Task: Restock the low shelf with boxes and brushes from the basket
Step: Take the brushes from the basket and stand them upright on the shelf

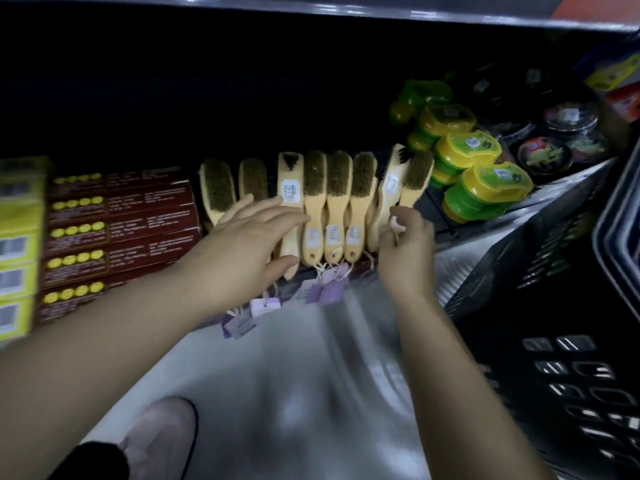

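So both hands are down at the low shelf [446, 237] right now, working on the row of brushes [334, 206], which sit side by side with wooden handles toward the front edge and purple tags [329, 289] dangling off it. The left hand [251, 244] is spread flat with loose fingers, lying over the handles of the brushes on the left part of the row, thumb tucked under near the edge, not really gripping anything. The right hand [407, 251] is curled at the right end of the row, fingertips pinched around the handle of the last brush [414, 181], which leans a bit against its neighbour. Left of the brushes there's a stack of dark red boxes [121, 233], and yellow boxes [19, 244] beyond that. On the right, green and yellow tubs [485, 188] and some dark round tins [545, 155]. The black basket [554, 306] is on the floor at the right, just beside the shelf; can't see inside it.
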Action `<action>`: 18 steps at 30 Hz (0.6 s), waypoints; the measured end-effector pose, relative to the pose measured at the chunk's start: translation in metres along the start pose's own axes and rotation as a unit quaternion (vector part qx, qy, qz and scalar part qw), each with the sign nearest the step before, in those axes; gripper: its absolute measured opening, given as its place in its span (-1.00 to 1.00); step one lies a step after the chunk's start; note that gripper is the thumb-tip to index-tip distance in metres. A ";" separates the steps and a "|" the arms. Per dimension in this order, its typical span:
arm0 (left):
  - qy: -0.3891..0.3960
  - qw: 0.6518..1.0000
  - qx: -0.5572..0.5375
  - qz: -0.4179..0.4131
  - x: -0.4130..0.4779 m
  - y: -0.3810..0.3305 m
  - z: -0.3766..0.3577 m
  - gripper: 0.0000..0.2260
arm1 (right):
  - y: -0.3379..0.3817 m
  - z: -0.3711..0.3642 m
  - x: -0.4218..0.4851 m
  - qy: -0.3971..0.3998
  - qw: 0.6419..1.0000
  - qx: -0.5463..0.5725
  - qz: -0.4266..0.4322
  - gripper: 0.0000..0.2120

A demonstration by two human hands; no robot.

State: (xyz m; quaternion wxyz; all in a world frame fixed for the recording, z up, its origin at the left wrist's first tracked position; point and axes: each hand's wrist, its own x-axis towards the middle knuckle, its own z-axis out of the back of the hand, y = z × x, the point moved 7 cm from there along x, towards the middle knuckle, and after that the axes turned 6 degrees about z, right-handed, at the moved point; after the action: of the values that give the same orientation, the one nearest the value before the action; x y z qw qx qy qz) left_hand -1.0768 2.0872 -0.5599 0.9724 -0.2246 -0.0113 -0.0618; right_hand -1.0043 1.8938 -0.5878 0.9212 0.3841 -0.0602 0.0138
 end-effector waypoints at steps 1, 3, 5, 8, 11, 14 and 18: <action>-0.012 1.000 0.003 0.017 -0.011 0.012 0.009 -0.46 | 0.018 -0.008 -0.011 0.013 0.999 0.011 0.033 -0.72; -0.025 0.997 0.014 0.073 -0.036 0.042 0.027 -0.41 | 0.059 -0.035 -0.042 0.078 0.990 0.041 0.106 -0.75; -0.043 0.989 0.009 0.142 -0.064 0.073 0.043 -0.35 | 0.100 -0.068 -0.076 0.167 0.969 0.063 0.172 -0.76; -0.040 0.976 -0.005 0.213 -0.105 0.108 0.050 -0.21 | 0.138 -0.112 -0.111 0.271 0.939 0.057 0.204 -0.67; 0.002 0.974 0.007 0.227 -0.129 0.125 0.040 -0.15 | 0.148 -0.128 -0.116 0.270 0.944 0.032 0.188 -0.51; -0.003 0.973 0.031 0.230 -0.135 0.138 0.036 -0.18 | 0.148 -0.134 -0.112 0.261 0.953 0.064 0.142 -0.49; -0.012 0.972 0.043 0.230 -0.135 0.141 0.034 -0.25 | 0.154 -0.136 -0.118 0.246 0.957 0.087 0.127 -0.54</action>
State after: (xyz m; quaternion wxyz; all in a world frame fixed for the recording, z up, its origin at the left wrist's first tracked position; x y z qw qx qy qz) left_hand -1.1926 2.2433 -0.5971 0.9690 -0.1797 0.0262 0.1673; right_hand -1.1192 2.1017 -0.5884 0.8612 0.4367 0.1212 0.2304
